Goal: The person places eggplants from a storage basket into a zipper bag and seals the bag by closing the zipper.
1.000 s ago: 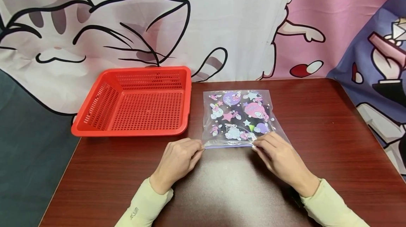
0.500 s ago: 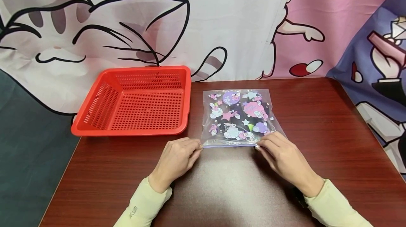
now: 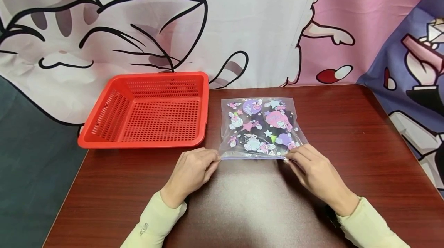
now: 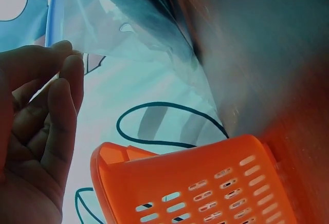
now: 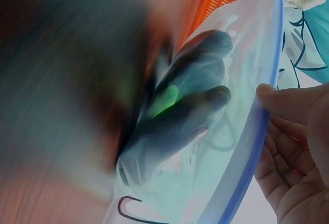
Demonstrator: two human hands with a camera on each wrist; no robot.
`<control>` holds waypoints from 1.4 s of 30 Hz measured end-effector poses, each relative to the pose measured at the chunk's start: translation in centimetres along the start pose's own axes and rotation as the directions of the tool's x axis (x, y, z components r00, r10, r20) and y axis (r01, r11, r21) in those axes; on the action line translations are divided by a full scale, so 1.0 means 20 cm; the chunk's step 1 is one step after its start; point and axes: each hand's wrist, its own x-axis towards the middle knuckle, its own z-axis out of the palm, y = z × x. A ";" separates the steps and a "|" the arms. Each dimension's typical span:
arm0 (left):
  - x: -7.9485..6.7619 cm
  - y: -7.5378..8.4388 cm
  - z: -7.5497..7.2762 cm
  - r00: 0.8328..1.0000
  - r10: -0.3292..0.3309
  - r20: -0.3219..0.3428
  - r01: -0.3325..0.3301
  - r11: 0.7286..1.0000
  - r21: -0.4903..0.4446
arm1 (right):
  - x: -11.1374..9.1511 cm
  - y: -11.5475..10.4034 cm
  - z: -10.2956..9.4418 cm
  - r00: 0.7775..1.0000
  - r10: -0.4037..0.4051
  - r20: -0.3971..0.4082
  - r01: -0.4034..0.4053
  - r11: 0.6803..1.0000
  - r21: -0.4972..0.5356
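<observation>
A clear zip bag (image 3: 247, 126) printed with pink, purple and white cartoon figures lies flat on the brown table, its purple zip strip (image 3: 251, 158) facing me. My left hand (image 3: 193, 171) pinches the strip's left end between thumb and fingers. Farther right on the strip, the thumb and fingers of my right hand (image 3: 317, 175) pinch it at a small white spot. In the right wrist view, dark rounded shapes (image 5: 205, 103) with a green patch show through the bag; their kind is unclear.
A red perforated plastic basket (image 3: 161, 121) stands to the left of the bag. Behind the table (image 3: 350, 136) hangs a curtain (image 3: 270, 28) with cartoon drawings.
My right hand has slid rightward along the zip strip toward the bag's right corner. My left hand keeps its pinch on the left end, shifting only slightly left.
</observation>
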 end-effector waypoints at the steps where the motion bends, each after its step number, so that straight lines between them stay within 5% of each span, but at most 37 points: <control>1: 0.00 0.00 0.00 1.000 0.000 0.003 0.000 1.000 0.002 | 0.00 0.00 0.00 1.000 0.000 0.000 0.000 1.000 -0.001; 42: -0.04 -0.02 0.01 1.000 -0.015 0.009 0.015 1.000 0.009 | -0.03 0.03 -0.02 1.000 -0.001 -0.026 0.000 1.000 -0.028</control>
